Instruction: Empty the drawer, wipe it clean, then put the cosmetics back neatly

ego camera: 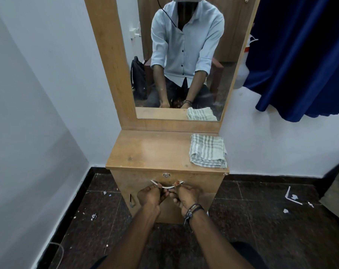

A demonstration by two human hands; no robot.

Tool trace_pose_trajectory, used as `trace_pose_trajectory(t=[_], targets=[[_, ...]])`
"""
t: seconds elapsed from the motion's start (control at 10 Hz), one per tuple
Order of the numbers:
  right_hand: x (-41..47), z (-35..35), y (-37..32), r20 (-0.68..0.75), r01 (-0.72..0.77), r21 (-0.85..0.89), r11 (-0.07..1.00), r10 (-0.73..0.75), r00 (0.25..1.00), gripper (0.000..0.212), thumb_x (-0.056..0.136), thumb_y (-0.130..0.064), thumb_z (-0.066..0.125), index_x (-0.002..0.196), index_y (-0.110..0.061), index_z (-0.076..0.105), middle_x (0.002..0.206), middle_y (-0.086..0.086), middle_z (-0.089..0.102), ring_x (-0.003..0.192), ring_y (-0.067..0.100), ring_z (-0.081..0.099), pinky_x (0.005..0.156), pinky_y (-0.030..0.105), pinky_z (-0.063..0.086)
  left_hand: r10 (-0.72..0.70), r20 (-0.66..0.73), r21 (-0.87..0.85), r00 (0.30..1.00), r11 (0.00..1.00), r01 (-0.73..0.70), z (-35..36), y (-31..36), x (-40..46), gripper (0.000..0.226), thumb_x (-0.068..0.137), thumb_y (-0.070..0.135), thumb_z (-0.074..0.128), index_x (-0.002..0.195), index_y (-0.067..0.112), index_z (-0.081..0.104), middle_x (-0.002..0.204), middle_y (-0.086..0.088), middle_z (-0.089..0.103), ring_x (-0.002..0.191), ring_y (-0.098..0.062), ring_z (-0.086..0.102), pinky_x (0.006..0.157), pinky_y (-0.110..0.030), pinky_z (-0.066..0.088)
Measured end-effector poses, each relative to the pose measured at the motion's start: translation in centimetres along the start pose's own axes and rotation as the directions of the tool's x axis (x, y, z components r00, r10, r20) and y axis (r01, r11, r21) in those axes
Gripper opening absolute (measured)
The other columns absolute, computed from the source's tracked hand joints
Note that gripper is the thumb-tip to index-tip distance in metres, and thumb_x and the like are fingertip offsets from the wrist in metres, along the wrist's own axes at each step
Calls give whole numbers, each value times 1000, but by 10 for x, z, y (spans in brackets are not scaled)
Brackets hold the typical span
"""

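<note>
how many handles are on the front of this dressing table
2. The curved metal drawer handle sits under the lock, gripped by the left hand and right hand. A smaller cabinet handle is lower left. Others may be hidden.

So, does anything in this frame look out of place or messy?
Yes: small white scraps lie scattered over the dark tiled floor on both sides of the wooden dressing unit. The folded grey-striped cloth lies neat; both hands grip the curved metal drawer handle.
</note>
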State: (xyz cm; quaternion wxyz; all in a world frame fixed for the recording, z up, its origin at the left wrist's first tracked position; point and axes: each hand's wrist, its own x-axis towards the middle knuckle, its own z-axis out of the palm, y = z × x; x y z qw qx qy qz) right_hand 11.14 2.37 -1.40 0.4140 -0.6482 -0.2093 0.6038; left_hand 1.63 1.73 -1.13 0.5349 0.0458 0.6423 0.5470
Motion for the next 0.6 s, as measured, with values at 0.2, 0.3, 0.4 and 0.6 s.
trace_pose_trajectory(t=[0.2, 0.3, 0.4, 0.6], targets=[[5, 1, 2, -8, -3, -28, 1000, 3, 1000, 34, 95, -19, 65, 64, -6, 70, 50, 3, 67, 34, 7, 55, 33, 18, 40, 15, -28, 9, 1000, 1000, -15, 0, 1, -1, 15, 90, -9, 57, 76, -7, 63, 65, -18, 61, 31, -14, 55, 39, -26, 55], [6, 2, 1, -24, 2, -57, 998, -3, 1000, 35, 95, -19, 64, 62, -6, 68, 50, 3, 67, 33, 8, 54, 33, 18, 40, 50, -47, 46, 998, 998, -48, -1, 1, -2, 17, 87, -10, 59, 71, -5, 63, 67, -19, 63, 37, -21, 58, 41, -30, 56], [6, 1, 1, -4, 7, -78, 997, -7, 1000, 34, 96, -17, 63, 64, -6, 66, 53, 3, 67, 35, 10, 55, 32, 18, 41, 173, -36, 217, 984, 963, -162, -6, -4, -1, 14, 88, 0, 64, 75, -3, 69, 73, -22, 70, 55, -31, 68, 53, -40, 60], [1, -6, 9, 26, 33, -66, 997, -31, 999, 36, 101, -29, 53, 78, -5, 66, 61, 8, 64, 43, 15, 54, 36, 20, 44, 347, 61, 501, 936, 800, -330, -31, -27, 8, 23, 81, 15, 59, 59, 14, 67, 59, -14, 68, 59, -34, 68, 60, -50, 60]])
